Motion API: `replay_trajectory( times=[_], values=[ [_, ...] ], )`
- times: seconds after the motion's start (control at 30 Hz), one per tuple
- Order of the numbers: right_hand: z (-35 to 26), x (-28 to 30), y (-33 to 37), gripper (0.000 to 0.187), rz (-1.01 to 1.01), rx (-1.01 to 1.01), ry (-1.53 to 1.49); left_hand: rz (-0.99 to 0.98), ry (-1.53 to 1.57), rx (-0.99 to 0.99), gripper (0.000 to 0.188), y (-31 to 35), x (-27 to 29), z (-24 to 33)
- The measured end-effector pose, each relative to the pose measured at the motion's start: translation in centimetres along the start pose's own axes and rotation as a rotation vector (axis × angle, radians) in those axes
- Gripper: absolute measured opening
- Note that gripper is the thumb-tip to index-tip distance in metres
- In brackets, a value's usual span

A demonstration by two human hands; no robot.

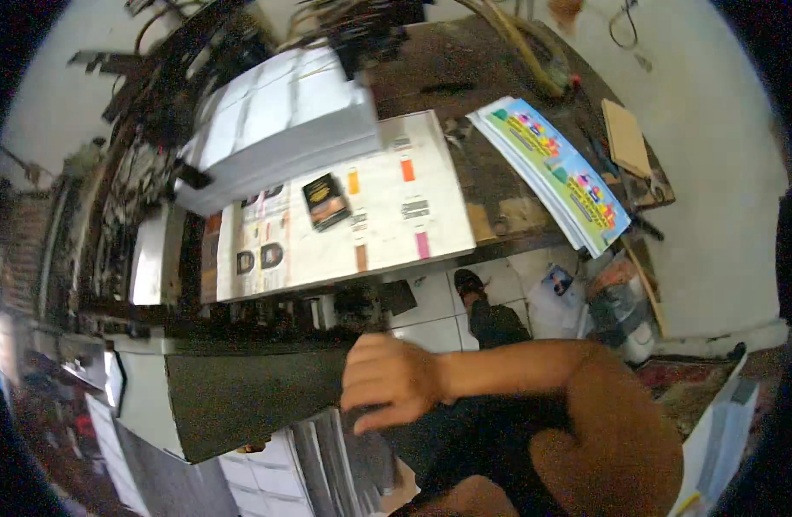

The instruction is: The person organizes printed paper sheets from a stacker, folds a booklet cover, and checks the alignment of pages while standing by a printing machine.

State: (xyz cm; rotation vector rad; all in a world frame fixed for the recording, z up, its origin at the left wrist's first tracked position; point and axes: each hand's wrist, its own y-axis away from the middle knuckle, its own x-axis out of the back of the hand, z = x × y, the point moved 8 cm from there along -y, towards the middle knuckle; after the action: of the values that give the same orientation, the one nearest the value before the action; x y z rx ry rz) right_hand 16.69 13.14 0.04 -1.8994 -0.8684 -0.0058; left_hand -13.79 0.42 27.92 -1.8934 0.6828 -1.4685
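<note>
My right hand [391,383] reaches in from the lower right with its back up and fingers curled under. It is at the right end of a dark grey-green panel [254,396] with a pale grey side. The fingertips are hidden, so I cannot tell whether they grip the panel or something else. My left hand cannot be made out; a small brown patch at the panel's lower edge is too unclear to name. Below the panel stand stacked sheets [271,474], pale and grey.
A dark worktable [508,185] bears a thick stack of white paper [279,99], a printed board [383,211], a small dark packet [325,202] and colourful printed sheets [555,164]. Blurred machinery [142,172] fills the left. Plastic bags [615,297] sit on the tiled floor.
</note>
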Motion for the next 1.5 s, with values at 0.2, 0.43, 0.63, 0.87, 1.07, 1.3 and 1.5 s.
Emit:
replay_trajectory(
  times=[0.2,0.43,0.63,0.87,1.07,1.3,1.5],
  values=[
    [2.7,22.9,0.4,0.024,0.263,-0.105,0.344,-0.220,0.585,0.051,0.072,3.3,-9.3,20.5],
    [18.3,39.7,1.8,0.035,0.590,-0.491,0.479,-0.650,1.439,0.434,0.070,-1.4,-34.9,44.3],
    [32.7,44.9,2.1,0.039,0.900,-0.678,0.598,-0.377,1.676,0.659,0.076,-7.7,-48.4,48.5],
    [34.5,44.7,-1.9,0.036,0.970,-0.834,0.271,-0.111,1.820,0.841,0.079,-9.8,-57.5,43.3],
    [34.1,46.8,-1.1,0.035,1.039,-0.673,0.288,-0.025,1.744,0.676,0.081,-11.6,-54.2,46.4],
    [31.5,44.3,-3.6,0.036,0.948,-0.555,0.228,0.049,1.676,0.618,0.081,-11.5,-52.7,45.3],
    [31.4,45.6,-3.6,0.039,1.097,-0.336,0.323,0.052,1.719,0.597,0.083,-11.8,-52.7,46.1]
  ],
)
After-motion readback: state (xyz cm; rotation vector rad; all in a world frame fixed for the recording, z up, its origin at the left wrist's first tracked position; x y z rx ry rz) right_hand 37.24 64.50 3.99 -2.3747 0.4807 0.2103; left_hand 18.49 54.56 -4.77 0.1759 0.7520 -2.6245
